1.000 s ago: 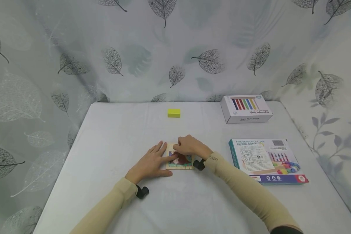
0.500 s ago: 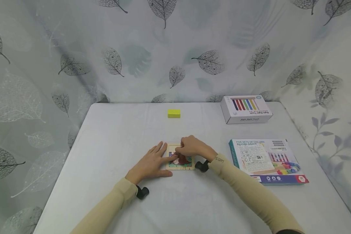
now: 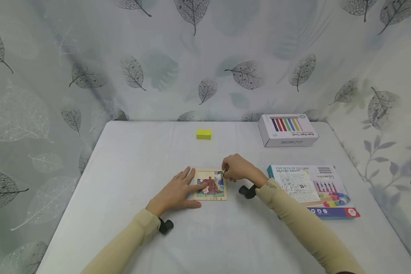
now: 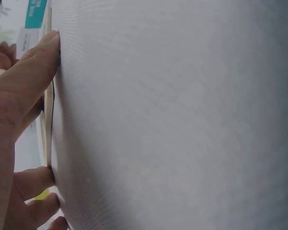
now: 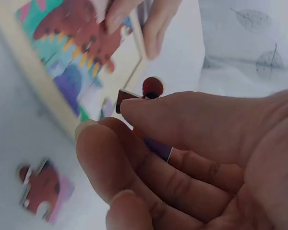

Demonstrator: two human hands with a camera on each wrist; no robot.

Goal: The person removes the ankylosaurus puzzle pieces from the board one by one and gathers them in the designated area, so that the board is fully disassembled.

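A small jigsaw puzzle [image 3: 210, 186] with a brown dinosaur picture lies in a pale wooden frame [image 3: 210, 198]. My left hand [image 3: 178, 190] rests palm down at its left side, fingers spread, with the index fingertip on the picture. Above the frame's right edge, my right hand [image 3: 239, 167] pinches a jigsaw piece [image 5: 152, 87] between thumb and fingers. That piece shows brown and purple parts, the rest hidden by the fingers. Bare pale wood shows in part of the frame in the right wrist view. A loose brown and pink jigsaw piece [image 5: 42, 189] lies on the table beside the frame.
Beyond the puzzle sits a yellow block [image 3: 203, 134]. To the right lies a flat box of beaded columns [image 3: 311, 186], close to the right forearm. A white box [image 3: 288, 130] stands at the back right corner of the white table [image 3: 140, 152].
My right hand has moved right, off the middle of the puzzle to its right edge, and now a piece shows in its fingers. More of the picture is uncovered. My left hand stays put.
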